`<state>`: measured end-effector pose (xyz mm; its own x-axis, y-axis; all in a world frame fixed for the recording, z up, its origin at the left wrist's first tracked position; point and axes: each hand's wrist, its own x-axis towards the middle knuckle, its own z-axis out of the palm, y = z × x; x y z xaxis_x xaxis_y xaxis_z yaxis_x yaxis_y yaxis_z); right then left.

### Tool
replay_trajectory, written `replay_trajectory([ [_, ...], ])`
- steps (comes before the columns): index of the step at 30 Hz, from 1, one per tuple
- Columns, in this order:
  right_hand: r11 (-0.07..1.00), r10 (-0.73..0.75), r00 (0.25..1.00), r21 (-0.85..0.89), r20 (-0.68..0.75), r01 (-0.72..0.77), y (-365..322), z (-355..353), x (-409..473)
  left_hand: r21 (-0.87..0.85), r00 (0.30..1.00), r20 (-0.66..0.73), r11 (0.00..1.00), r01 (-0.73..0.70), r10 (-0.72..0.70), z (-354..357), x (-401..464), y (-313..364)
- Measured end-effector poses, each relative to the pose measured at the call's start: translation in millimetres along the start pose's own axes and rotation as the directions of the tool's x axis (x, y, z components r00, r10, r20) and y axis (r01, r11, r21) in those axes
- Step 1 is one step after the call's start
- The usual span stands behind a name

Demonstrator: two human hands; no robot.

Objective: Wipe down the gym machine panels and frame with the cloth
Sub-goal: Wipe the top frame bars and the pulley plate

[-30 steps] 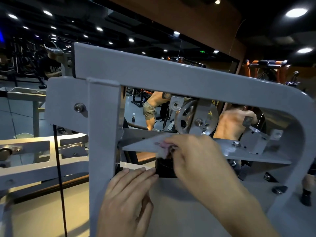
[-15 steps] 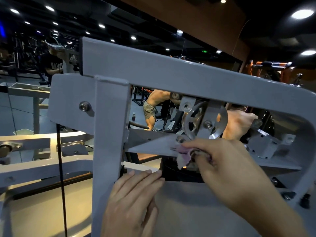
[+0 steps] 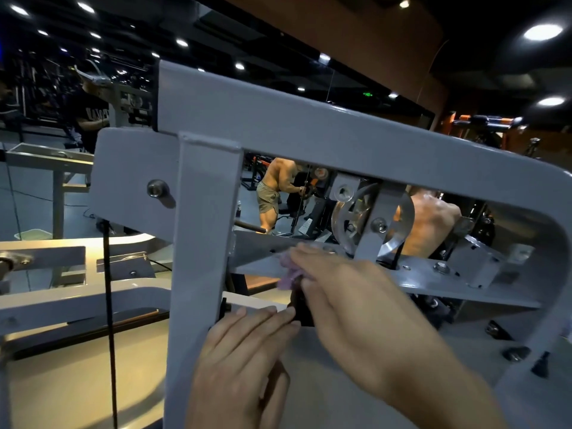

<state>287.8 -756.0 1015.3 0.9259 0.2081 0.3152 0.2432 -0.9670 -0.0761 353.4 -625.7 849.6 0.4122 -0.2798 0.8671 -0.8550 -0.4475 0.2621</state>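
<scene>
The grey frame (image 3: 309, 134) fills the view, its right edge cut off. The right hand (image 3: 349, 298) pinches a purple cloth (image 3: 288, 270) against the inner plate (image 3: 257, 252), mostly hiding it. The left hand (image 3: 244, 351) lies flat, fingers straight, on the lower panel (image 3: 325, 397).

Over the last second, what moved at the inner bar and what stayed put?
The right hand, gripping the purple cloth, slid right along the inner crossbar toward the pulley, then came back left toward the grey upright. Its grip on the cloth held throughout. The left hand stayed flat on the lower panel.
</scene>
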Motion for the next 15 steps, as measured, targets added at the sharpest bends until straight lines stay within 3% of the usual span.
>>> replay_trajectory([
  [2,0.999,-0.037,0.999,0.030,-0.010,0.037,-10.7,7.6,22.1,-0.031,1.000,-0.019,0.999,0.015,-0.015,-0.5,0.7,2.2],
  [5,0.998,0.052,0.999,0.043,0.001,-0.052,-11.9,12.7,56.0,-0.005,0.999,0.025,0.999,0.037,-0.037,-3.0,1.0,6.1],
  [8,0.988,0.146,0.988,-0.062,0.059,-0.142,-10.6,3.5,66.9,0.038,0.998,0.054,0.998,0.044,-0.046,-5.1,1.8,5.3],
  [11,0.967,0.151,0.985,-0.217,0.078,-0.131,-17.3,1.4,55.7,0.020,1.000,0.013,1.000,0.018,-0.018,-2.8,2.5,4.6],
  [15,1.000,0.023,1.000,-0.010,0.011,-0.023,-45.3,-0.2,55.3,0.066,1.000,-0.024,0.998,-0.008,0.010,2.6,0.8,0.0],
])
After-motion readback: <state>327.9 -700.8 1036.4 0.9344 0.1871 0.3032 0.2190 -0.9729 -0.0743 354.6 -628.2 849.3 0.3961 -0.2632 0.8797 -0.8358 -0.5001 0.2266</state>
